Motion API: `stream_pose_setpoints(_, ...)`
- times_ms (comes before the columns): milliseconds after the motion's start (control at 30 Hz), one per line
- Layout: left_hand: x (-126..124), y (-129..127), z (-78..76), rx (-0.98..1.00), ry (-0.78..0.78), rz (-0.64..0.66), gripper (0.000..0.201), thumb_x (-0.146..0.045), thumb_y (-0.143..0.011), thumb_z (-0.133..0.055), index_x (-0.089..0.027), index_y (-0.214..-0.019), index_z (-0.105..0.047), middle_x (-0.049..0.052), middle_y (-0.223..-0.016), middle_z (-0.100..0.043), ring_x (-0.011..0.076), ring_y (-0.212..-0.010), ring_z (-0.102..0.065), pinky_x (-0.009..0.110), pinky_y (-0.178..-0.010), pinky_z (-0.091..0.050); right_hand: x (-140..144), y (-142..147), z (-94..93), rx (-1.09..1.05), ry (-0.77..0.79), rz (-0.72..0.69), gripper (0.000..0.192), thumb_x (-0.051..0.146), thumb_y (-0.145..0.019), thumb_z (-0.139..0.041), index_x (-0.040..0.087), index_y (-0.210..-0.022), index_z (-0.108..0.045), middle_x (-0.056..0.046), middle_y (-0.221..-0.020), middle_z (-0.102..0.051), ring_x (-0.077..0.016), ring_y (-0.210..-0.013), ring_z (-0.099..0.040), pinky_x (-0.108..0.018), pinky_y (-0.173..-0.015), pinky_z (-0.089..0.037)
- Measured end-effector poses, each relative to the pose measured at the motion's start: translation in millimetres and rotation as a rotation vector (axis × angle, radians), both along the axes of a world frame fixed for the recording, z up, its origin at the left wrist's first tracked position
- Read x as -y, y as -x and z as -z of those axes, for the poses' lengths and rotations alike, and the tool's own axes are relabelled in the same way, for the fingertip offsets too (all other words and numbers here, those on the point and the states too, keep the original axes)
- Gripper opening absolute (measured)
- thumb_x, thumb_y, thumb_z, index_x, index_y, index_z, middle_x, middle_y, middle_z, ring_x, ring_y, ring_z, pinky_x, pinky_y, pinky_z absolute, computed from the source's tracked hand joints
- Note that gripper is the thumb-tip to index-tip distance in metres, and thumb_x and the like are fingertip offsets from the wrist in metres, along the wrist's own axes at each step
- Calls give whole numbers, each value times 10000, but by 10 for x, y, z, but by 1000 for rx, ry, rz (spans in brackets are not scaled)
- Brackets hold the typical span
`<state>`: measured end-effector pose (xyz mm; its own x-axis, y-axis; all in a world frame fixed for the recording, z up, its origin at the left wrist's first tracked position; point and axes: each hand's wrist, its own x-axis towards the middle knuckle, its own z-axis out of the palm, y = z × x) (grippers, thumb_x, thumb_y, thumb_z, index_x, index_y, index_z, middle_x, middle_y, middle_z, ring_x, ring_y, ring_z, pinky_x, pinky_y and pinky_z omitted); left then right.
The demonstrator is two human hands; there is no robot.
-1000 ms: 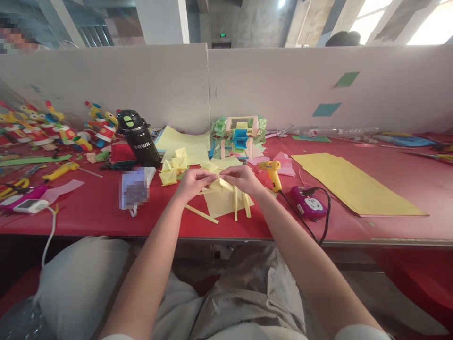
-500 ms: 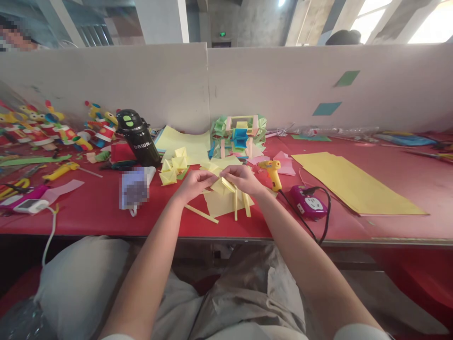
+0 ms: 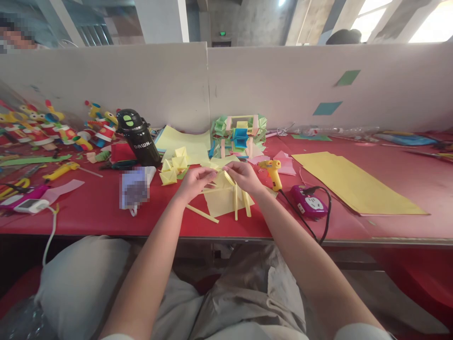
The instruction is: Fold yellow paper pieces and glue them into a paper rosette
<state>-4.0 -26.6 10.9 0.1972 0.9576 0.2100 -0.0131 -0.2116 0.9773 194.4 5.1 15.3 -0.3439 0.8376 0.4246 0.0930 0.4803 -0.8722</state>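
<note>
My right hand [image 3: 244,177] pinches a small folded piece of yellow paper [image 3: 229,178] above a flat yellow sheet [image 3: 217,203]. To its left, my left hand [image 3: 197,182] has thumb and forefinger close together near the paper; what lies between those fingertips is too small to make out. Narrow yellow paper strips [image 3: 236,205] lie on the sheet below my right hand, and another strip [image 3: 203,214] rests on the red table. Several folded yellow paper pieces [image 3: 171,170] sit beyond my left hand. A yellow glue gun [image 3: 272,172] stands just right of my right hand.
A purple power socket [image 3: 309,203] with a black cord is at the right, near large yellow sheets [image 3: 357,184]. Behind my hands stands a coloured paper construction [image 3: 240,137]. A black bottle [image 3: 138,137] and a pixelated object [image 3: 134,189] are at the left.
The folded yellow paper has turned to a narrower, edge-on look in my right hand. My left fingertips have drawn slightly left, away from it.
</note>
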Motion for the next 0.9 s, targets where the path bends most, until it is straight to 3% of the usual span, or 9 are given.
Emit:
stream_pose_setpoints(200,17,-47,-14,6,-158,-126,393,-387,-607,-900,-168,-885,-726,68,-871,-770,214,-835,-724,348,-799,-610,-7,58,32,-109,7,122,483,667,-766,-673,185,-751,-653,-26,-699,-612,-146,-635,-521,-279,-576,-420)
stream_pose_setpoints(400,-5,-53,8,-41,-213,-254,311,-417,-638,-869,-173,-795,-756,74,-838,-774,236,-832,-735,375,-813,-601,32,79,17,-53,-90,152,497,685,-790,-642,189,-783,-678,-46,-763,-663,-177,-720,-579,-296,-644,-472)
stream_pose_setpoints(600,-32,-36,41,-58,-202,-260,311,-431,-652,-856,-180,-819,-776,82,-877,-781,251,-882,-735,396,-857,-588,54,91,21,-38,-118,162,471,672,-823,-613,204,-800,-662,-56,-803,-672,-201,-792,-613,-313,-697,-490)
stream_pose_setpoints(900,-44,-46,51,-122,-246,-302,218,-386,-733,-789,-182,-806,-760,64,-838,-765,220,-828,-716,346,-796,-567,116,172,59,-18,-231,205,366,558,-915,-547,219,-800,-626,-61,-847,-643,-194,-838,-601,-307,-728,-505)
